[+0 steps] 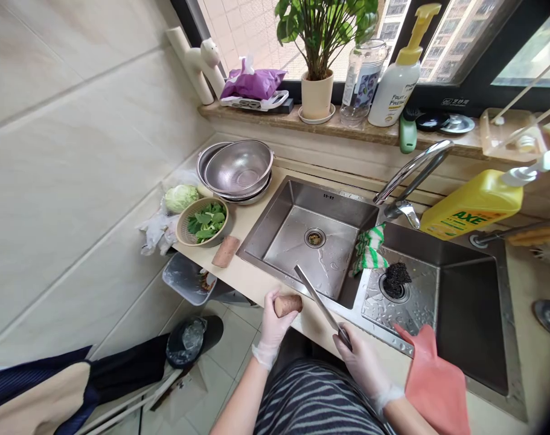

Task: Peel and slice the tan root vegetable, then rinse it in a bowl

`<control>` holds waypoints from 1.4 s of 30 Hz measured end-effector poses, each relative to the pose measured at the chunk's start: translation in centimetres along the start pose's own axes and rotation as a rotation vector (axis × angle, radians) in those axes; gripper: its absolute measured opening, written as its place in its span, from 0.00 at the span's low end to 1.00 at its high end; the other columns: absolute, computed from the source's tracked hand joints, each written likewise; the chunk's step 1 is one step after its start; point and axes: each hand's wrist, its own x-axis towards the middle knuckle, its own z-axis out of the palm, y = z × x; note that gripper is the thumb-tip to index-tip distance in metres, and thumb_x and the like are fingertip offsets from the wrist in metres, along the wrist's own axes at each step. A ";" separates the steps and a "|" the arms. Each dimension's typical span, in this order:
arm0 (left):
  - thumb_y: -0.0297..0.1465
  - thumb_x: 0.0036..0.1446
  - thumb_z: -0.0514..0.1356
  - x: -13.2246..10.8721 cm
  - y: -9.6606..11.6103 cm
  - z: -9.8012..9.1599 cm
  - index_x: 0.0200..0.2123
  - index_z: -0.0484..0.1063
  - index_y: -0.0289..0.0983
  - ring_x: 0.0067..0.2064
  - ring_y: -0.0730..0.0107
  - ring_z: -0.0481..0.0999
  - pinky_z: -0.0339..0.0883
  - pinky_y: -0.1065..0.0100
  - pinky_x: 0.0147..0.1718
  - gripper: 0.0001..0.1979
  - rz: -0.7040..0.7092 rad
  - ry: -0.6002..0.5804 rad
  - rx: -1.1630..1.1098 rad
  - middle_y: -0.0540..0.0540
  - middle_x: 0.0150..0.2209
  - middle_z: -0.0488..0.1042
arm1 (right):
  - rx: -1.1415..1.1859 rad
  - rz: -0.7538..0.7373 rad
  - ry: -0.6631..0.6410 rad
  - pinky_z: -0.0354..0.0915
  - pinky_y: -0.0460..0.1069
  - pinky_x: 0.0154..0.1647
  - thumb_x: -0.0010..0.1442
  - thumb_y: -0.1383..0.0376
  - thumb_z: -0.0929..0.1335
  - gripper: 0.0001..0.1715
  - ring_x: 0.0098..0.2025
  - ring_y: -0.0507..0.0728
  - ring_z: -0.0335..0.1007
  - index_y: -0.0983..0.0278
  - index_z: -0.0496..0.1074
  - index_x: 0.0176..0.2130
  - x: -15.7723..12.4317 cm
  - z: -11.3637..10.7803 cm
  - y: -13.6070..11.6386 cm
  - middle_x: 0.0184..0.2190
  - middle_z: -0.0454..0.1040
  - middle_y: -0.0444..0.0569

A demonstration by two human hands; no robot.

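My left hand (275,326), in a clear thin glove, is closed around a short brown cylindrical piece of root vegetable (288,305) near the counter's front edge. Its exact kind I cannot make out. A knife (318,299) is gripped by its dark handle in my right hand (364,361), also gloved. The blade points up and away over the front rim of the left sink basin, apart from the vegetable. Another brown root piece (226,251) lies on the counter to the left of the sink.
Beside the double sink (293,226) are a basket of leafy greens (206,220), stacked metal colanders (241,168) and cabbage (181,198). A grey bin (188,279) sits below the counter edge. A green-striped cloth (370,249), black scrubber (397,278) and pink rubber glove (433,368) lie rightward.
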 end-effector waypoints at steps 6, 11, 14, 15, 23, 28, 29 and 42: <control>0.35 0.44 0.66 -1.0 0.2 -1.3 0.37 0.69 0.39 0.40 0.54 0.74 0.66 0.55 0.41 0.16 0.162 -0.036 0.482 0.44 0.36 0.75 | 0.015 -0.013 -0.039 0.64 0.50 0.43 0.60 0.53 0.60 0.19 0.42 0.59 0.74 0.61 0.68 0.45 -0.9 0.0 -1.7 0.38 0.78 0.51; 0.38 0.45 0.65 -1.5 -0.8 -1.3 0.38 0.70 0.38 0.39 0.53 0.75 0.67 0.57 0.38 0.17 0.125 0.016 0.569 0.43 0.34 0.76 | 0.031 -0.051 -0.130 0.64 0.49 0.41 0.61 0.54 0.59 0.16 0.39 0.57 0.74 0.58 0.66 0.45 -2.1 0.0 -3.3 0.35 0.77 0.47; 0.39 0.45 0.64 -1.5 -1.0 -1.2 0.39 0.69 0.37 0.37 0.54 0.75 0.67 0.57 0.37 0.18 0.118 0.009 0.543 0.43 0.33 0.76 | -0.019 -0.051 -0.165 0.64 0.49 0.40 0.62 0.54 0.58 0.16 0.38 0.57 0.74 0.57 0.66 0.45 -2.4 0.2 -3.5 0.33 0.77 0.46; 0.39 0.45 0.64 -1.5 -1.0 -1.1 0.39 0.69 0.37 0.37 0.54 0.75 0.68 0.57 0.37 0.18 0.116 0.004 0.531 0.42 0.33 0.76 | -0.040 -0.051 -0.172 0.64 0.49 0.39 0.62 0.55 0.58 0.16 0.38 0.57 0.74 0.57 0.66 0.45 -2.4 0.4 -3.5 0.33 0.77 0.46; 0.37 0.46 0.64 -1.5 -1.0 -1.2 0.40 0.68 0.37 0.39 0.55 0.75 0.67 0.57 0.40 0.17 0.098 -0.011 0.480 0.42 0.36 0.75 | -0.166 -0.039 -0.179 0.62 0.49 0.39 0.63 0.56 0.56 0.16 0.39 0.57 0.74 0.58 0.65 0.46 -2.1 1.1 -3.2 0.34 0.77 0.47; 0.38 0.47 0.64 -1.3 -0.9 -1.2 0.39 0.69 0.36 0.39 0.55 0.75 0.68 0.57 0.38 0.17 0.110 -0.016 0.448 0.42 0.35 0.76 | -0.279 -0.040 -0.200 0.61 0.48 0.37 0.64 0.60 0.55 0.15 0.39 0.57 0.75 0.58 0.65 0.45 -2.0 1.1 -3.9 0.34 0.77 0.48; 0.38 0.47 0.64 -1.3 -0.9 -1.2 0.39 0.69 0.36 0.39 0.54 0.75 0.68 0.57 0.38 0.17 0.112 -0.019 0.442 0.42 0.35 0.76 | -0.301 -0.034 -0.202 0.61 0.48 0.37 0.64 0.61 0.56 0.15 0.39 0.57 0.75 0.58 0.66 0.45 -1.9 1.1 -4.1 0.34 0.77 0.48; 0.34 0.47 0.63 -1.0 0.2 -0.9 0.39 0.68 0.37 0.40 0.55 0.75 0.67 0.58 0.40 0.15 0.044 -0.075 0.453 0.43 0.36 0.76 | -0.316 -0.058 -0.226 0.59 0.45 0.34 0.64 0.64 0.58 0.09 0.37 0.55 0.74 0.60 0.66 0.40 0.4 1.1 -4.5 0.33 0.77 0.47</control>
